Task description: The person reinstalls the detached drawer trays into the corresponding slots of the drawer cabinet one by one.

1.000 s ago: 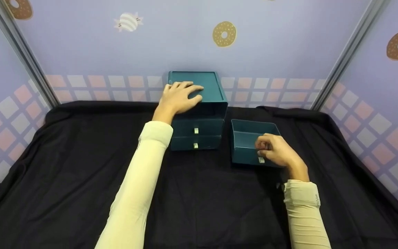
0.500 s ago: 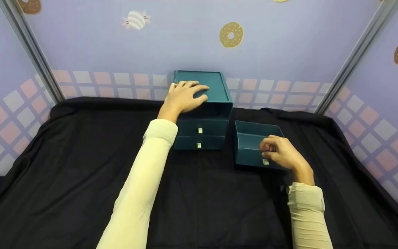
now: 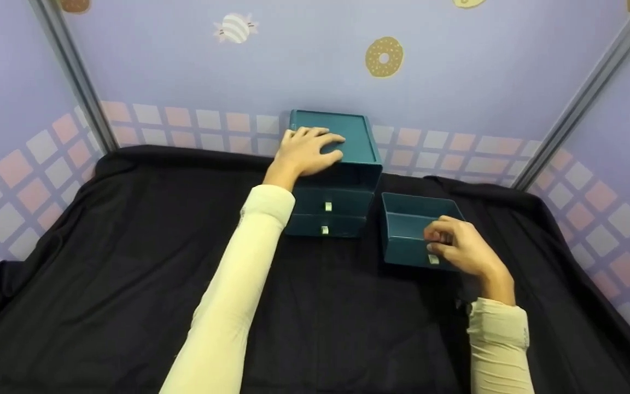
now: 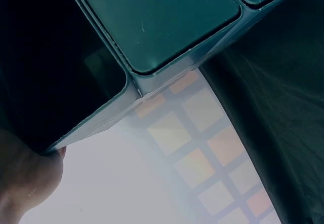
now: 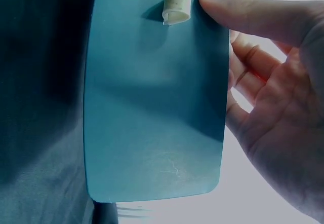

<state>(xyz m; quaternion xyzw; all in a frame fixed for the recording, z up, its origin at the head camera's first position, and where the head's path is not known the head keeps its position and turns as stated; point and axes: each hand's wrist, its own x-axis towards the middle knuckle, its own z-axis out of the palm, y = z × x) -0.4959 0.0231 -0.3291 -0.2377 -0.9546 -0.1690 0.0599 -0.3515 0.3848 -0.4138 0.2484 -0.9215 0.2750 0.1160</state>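
Note:
A teal drawer cabinet [image 3: 354,143] stands against the back wall, its top slot without a drawer and two lower drawers pushed in. My left hand [image 3: 305,153] rests on the cabinet's top near the front left edge, fingers spread; in the left wrist view its thumb [image 4: 33,171] lies by the rim of the dark slot. To the right, a teal drawer [image 3: 405,250] sits apart on the black cloth, with nothing seen inside. My right hand [image 3: 471,249] pinches its front wall, thumb outside next to the pale knob [image 5: 177,3], other fingers over the rim.
Black cloth [image 3: 326,317] covers the table and bunches up along the back and sides. A patterned lilac wall [image 3: 315,60] rises right behind the cabinet, with side walls at left and right joined by grey metal posts [image 3: 572,115].
The head view has shifted, so the whole scene appears farther right. Both hands keep their places, the left on the cabinet and the right at the drawer's front wall.

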